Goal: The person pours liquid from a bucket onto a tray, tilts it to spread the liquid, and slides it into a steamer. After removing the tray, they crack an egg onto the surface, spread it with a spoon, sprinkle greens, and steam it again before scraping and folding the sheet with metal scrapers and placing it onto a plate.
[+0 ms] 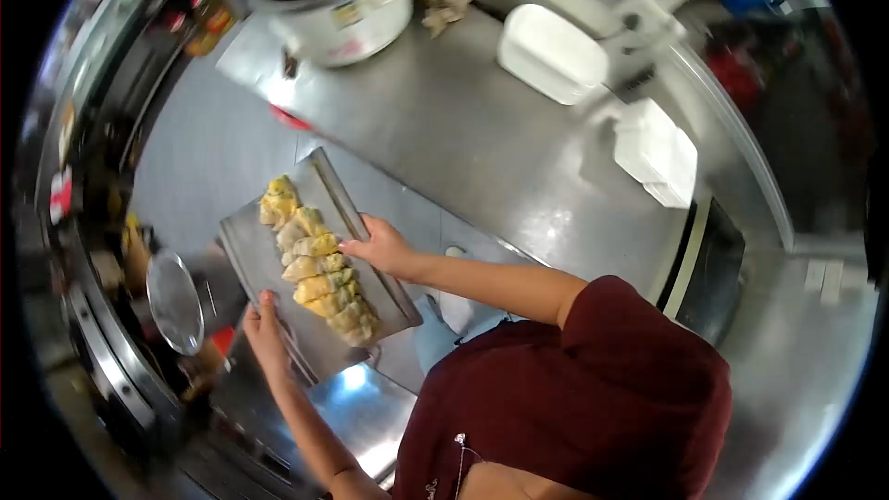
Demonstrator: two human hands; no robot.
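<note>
A flat metal tray (264,259) is held tilted in the air between both hands. Down its middle runs a row of several pale yellow, folded food pieces (319,264) with greenish bits. My left hand (266,329) grips the tray's lower left edge, the fingers partly hidden by it. On the opposite long edge, my right hand (380,248) has its thumb over the rim near the food and the other fingers underneath, out of sight.
A steel counter (444,130) bears a white pot (356,23), a crumpled cloth (444,2), a white foam tray (553,53) and foam boxes (656,153). A round metal strainer or lid (175,303) is at the left, beside cluttered shelving. A shiny steel surface (361,407) lies below the tray.
</note>
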